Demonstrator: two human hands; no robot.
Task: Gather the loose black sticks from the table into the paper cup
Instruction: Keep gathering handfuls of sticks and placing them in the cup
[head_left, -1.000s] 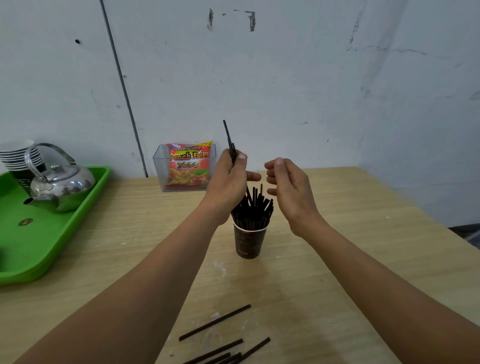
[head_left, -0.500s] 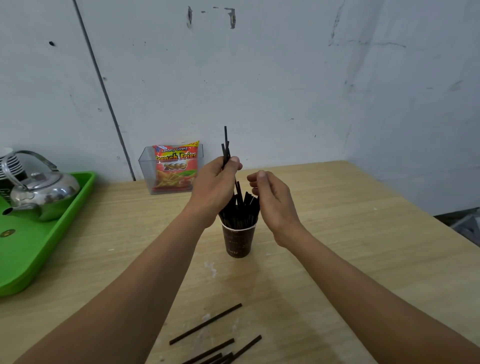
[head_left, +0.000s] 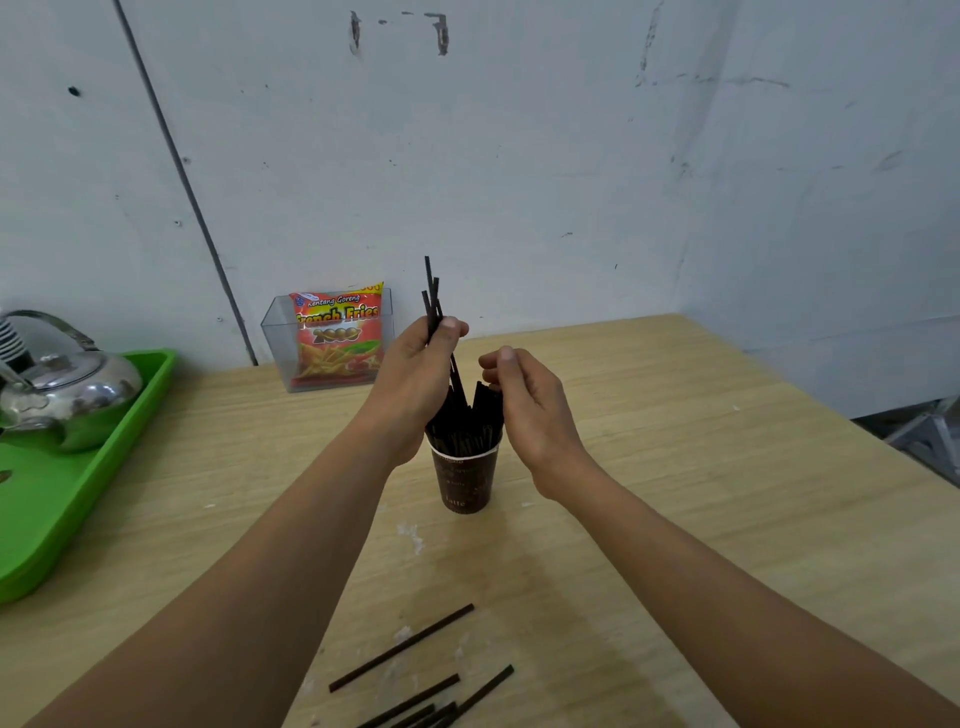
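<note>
1. Sticks in your left hand now stand lower and nearer the paper cup than a second ago, their lower ends dipping among those already packed inside; by the look of it, this bundle is about to be dropped in.
2. Your left hand is closed around that small bundle, thumb pressed on top, the tips poking up above your fingers.
3. Your right hand has closed in beside the rim, fingers curled and half shut, seemingly touching the tops of the packed sticks; whether it pinches one, you cannot tell.
4. More loose sticks lie on the table nearest you, well apart from the cup, so the job is unfinished.
</note>
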